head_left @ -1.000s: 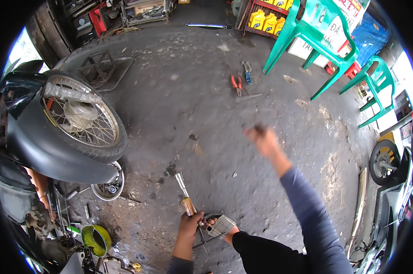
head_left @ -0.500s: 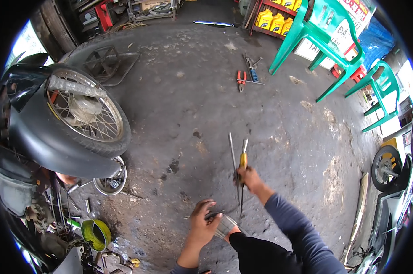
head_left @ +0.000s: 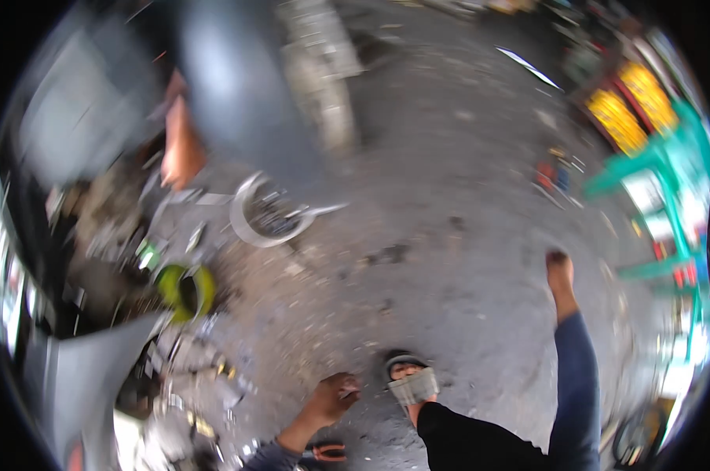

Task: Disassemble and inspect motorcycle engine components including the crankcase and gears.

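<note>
The picture is smeared by motion. My left hand [head_left: 335,394] hovers low in the middle, its fingers curled in; whatever they hold, if anything, is hidden. Beneath that wrist, orange-handled pliers [head_left: 329,452] lie on the floor. Far out to the right, my right arm is stretched over bare concrete, and my right hand [head_left: 560,271] shows mostly its back; its dark fingers are too blurred to read, and no tool stands out in it. Beyond it lies a blurred group of tools, with red-handled pliers [head_left: 544,174] and a blue-handled tool [head_left: 561,180]. My sandalled foot [head_left: 407,372] is between my hands.
At left, a round metal bowl [head_left: 243,223] of small parts sits below a dark motorcycle fender [head_left: 241,86]. Another person's hand [head_left: 181,161] shows there. A yellow-green container [head_left: 204,292] and scattered parts lie nearer. Green plastic chairs [head_left: 669,177] and yellow bottles [head_left: 616,119] stand at right.
The view has swung left, so the floor things shift right. My right hand has reached out farther right, and the yellow-handled screwdriver and rod no longer show in it. My left hand's fingers have curled.
</note>
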